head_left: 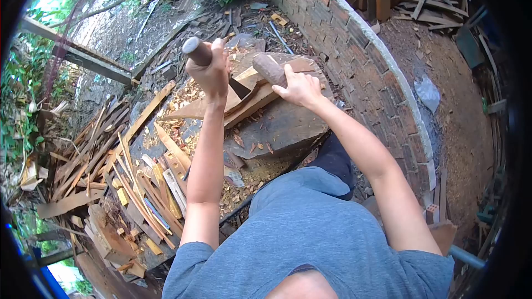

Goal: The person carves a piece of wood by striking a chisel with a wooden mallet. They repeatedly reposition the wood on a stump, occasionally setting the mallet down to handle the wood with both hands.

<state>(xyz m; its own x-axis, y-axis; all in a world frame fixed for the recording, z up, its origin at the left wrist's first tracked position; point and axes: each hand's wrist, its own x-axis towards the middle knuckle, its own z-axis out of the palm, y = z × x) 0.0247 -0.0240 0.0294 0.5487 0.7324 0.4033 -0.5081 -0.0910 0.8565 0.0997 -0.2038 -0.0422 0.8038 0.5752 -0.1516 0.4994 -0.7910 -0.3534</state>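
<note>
My left hand (209,72) is wrapped round the dark handle of a wide-bladed chisel (241,89), whose pale round end points up toward me. Its dark blade angles down to the right and meets a long, roughly cut wooden workpiece (255,99). My right hand (301,88) grips one end of a thick, rounded brown wooden mallet (270,70), just right of the blade and above the workpiece. Under the workpiece is a large wooden chopping block (288,124), littered with chips. My right fingers partly hide the mallet's near end.
A curved brick wall (360,61) runs close along the right. Wood offcuts (158,194) are heaped at lower left, with a long plank (145,113) beside them. Chips cover the ground. Wire mesh (149,3) stands at the back, and a plastic bag (427,95) lies beyond the wall.
</note>
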